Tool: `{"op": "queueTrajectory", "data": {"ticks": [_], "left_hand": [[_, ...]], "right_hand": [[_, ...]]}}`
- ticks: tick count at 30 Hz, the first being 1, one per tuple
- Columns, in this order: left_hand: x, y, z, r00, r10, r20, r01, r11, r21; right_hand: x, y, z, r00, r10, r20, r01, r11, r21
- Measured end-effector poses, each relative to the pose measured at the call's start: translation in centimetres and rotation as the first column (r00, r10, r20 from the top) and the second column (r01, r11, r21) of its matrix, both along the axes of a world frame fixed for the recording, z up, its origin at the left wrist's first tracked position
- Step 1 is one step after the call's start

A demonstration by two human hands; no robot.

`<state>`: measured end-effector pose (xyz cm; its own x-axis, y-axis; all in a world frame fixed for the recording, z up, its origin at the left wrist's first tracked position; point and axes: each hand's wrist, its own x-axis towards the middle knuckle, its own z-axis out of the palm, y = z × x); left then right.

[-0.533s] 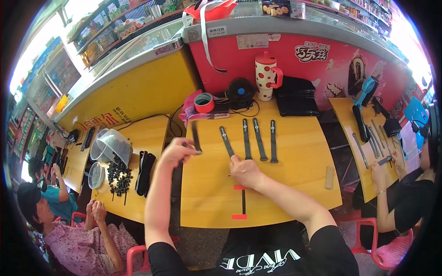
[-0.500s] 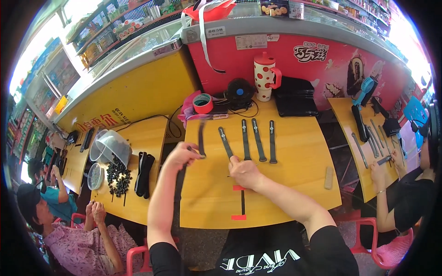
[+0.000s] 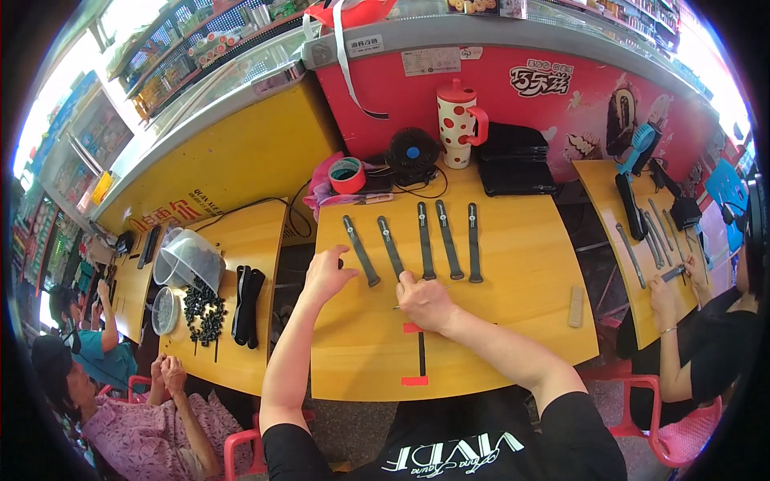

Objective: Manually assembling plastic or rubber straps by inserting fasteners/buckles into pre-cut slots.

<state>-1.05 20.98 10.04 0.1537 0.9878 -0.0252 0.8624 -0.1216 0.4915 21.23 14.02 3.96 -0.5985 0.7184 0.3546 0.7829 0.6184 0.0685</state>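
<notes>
Item, yellow wooden table (image 3: 513, 321): five dark straps (image 3: 423, 240) are lying in a fanned row across its far half, side by side and apart from one another. The person in the black shirt is leaning over them.

Item, left hand (image 3: 325, 275): it is resting on the table with fingers loosely spread, just beside the near end of the leftmost strap (image 3: 361, 250); whether it is touching the strap cannot be told.

Item, right hand (image 3: 423, 301): it is curling closed around a thin metal pin or tool (image 3: 399, 305), at the near ends of the middle straps.

Item, progress, by judgement: the row is looking fully laid out and in order, while the pin work on each strap appears to be barely started, with most of the five left to treat.

Item, surroundings: a roll of red tape (image 3: 347, 174), a small black fan (image 3: 412, 152) and a spotted mug (image 3: 456, 122) are standing at the far edge. A red tape mark (image 3: 419, 353) is sitting on the near edge.
</notes>
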Motion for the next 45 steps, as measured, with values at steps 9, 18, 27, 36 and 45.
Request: {"op": "queueTrajectory", "data": {"ticks": [9,18,27,36,45], "left_hand": [[1.3,1.8,-0.7,0.946,-0.165,-0.279,0.193,0.978,0.074],[3.7,3.4,-0.6,0.894,-0.367,-0.257,0.377,0.926,-0.012],[5.4,3.1,0.2,0.905,-0.351,-0.242,0.357,0.934,-0.018],[6.4,1.1,1.1,0.898,-0.33,-0.292,0.36,0.932,0.051],[8.9,1.2,0.9,0.804,-0.334,-0.493,0.412,0.909,0.056]], "right_hand": [[-0.5,-0.4,0.8,0.999,-0.048,0.02,0.049,0.999,-0.01],[-0.4,1.0,0.6,0.986,-0.162,-0.026,0.162,0.987,-0.015],[0.0,0.4,0.8,0.987,-0.145,-0.068,0.143,0.989,-0.031],[0.1,0.4,0.7,0.99,-0.108,-0.086,0.107,0.994,-0.009],[0.3,0.9,-0.1,0.992,-0.071,0.102,0.075,0.996,-0.042]]}}
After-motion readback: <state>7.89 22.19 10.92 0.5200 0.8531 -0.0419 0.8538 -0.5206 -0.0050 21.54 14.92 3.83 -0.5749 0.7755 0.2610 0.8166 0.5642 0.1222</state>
